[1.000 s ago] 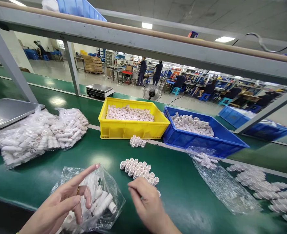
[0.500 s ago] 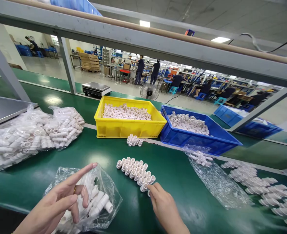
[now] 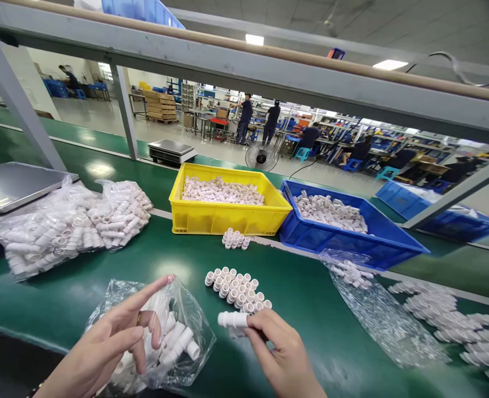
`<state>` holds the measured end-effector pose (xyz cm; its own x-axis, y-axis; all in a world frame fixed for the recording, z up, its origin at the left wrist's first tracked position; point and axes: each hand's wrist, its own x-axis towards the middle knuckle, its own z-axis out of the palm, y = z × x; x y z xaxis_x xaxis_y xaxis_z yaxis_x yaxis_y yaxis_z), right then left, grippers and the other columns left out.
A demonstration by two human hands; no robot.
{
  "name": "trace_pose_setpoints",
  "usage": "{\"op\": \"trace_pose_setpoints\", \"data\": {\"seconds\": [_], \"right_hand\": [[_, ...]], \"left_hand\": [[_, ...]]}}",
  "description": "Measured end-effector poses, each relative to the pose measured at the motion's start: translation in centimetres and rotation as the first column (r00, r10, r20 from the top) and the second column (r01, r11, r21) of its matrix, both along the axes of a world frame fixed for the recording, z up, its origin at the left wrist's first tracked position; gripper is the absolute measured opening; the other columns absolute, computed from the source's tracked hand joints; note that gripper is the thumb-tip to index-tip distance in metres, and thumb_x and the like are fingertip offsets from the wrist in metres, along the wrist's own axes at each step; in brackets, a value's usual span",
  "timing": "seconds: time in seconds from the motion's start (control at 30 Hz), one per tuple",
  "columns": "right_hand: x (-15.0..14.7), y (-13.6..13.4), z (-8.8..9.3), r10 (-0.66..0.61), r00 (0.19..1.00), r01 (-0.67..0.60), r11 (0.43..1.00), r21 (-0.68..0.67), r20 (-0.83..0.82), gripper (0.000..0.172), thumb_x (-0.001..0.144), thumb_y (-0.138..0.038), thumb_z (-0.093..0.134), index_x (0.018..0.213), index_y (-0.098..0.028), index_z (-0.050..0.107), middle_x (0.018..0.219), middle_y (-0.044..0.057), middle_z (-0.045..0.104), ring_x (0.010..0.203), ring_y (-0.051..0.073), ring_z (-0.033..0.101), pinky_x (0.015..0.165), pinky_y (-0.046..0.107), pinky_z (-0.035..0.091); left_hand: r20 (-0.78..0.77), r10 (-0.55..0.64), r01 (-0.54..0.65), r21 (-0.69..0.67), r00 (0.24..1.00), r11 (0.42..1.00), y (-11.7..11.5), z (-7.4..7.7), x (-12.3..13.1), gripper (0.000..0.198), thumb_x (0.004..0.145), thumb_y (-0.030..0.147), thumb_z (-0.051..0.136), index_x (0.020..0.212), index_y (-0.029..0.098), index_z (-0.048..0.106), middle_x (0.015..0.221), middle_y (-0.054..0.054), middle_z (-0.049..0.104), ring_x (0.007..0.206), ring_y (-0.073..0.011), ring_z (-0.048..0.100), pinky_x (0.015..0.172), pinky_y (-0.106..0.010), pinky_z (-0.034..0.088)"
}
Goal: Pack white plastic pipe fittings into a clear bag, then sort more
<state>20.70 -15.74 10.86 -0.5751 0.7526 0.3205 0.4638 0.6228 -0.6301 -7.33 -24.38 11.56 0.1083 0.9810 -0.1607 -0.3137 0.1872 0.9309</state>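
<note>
My right hand pinches a white plastic pipe fitting between thumb and fingers, its ringed end pointing left. A blurred second white piece seems to show just under it. Behind it, a cluster of white fittings stands upright in rows on the green table. My left hand has its fingers spread, the index finger stretched out to the rim of a clear plastic bag. Several loose white fittings lie inside that bag. Part of the bag is hidden behind the left hand.
A yellow bin and a blue bin, both holding fittings, stand at the back. Filled bags lie left beside a scale. A smaller upright group is before the yellow bin. Flat plastic and more fittings lie right.
My right hand has lifted a fitting from the near end of the cluster and brought it slightly toward the bag. My left hand keeps its pose; the whole view has shifted a little.
</note>
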Motion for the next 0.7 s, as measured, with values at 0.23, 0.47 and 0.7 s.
{"op": "trace_pose_setpoints", "data": {"seconds": [0.23, 0.47, 0.7], "right_hand": [[-7.5, -1.3, -1.3, 0.194, 0.969, -0.208, 0.974, -0.086, -0.152, 0.018, 0.080, -0.011, 0.048, 0.092, -0.019, 0.058, 0.081, 0.002, 0.057, 0.074, 0.011, 0.053, 0.065, 0.021, 0.041], [-3.6, 1.7, -2.1, -0.033, 0.998, 0.038, 0.993, 0.111, -0.050, 0.017, 0.085, -0.013, 0.042, 0.090, -0.018, 0.057, 0.081, 0.003, 0.059, 0.075, 0.013, 0.054, 0.067, 0.023, 0.040], [-0.5, 3.3, -4.5, -0.291, 0.883, 0.178, 0.933, 0.311, 0.368, 0.020, 0.081, -0.010, 0.042, 0.088, -0.020, 0.059, 0.078, 0.002, 0.059, 0.063, 0.013, 0.055, 0.055, 0.023, 0.036]], "left_hand": [[-0.022, 0.013, -0.013, 0.002, 1.000, 1.000, -0.5, 0.2, 0.0, 0.057, 0.083, 0.033, 0.045, 0.136, 0.027, 0.026, 0.076, -0.005, 0.060, 0.063, -0.0154, 0.049, 0.054, -0.024, 0.048], [-0.049, 0.042, -0.044, -0.032, 0.998, 0.999, -0.4, 0.1, -0.3, 0.061, 0.079, 0.037, 0.049, 0.135, 0.029, 0.029, 0.108, -0.010, 0.058, 0.065, -0.0155, 0.049, 0.050, -0.025, 0.048], [-0.012, -0.021, 0.021, -0.037, 1.000, 0.999, 0.1, -0.6, -0.2, 0.061, 0.081, 0.035, 0.046, 0.137, 0.028, 0.023, 0.101, -0.009, 0.059, 0.064, -0.0141, 0.048, 0.053, -0.023, 0.047]]}}
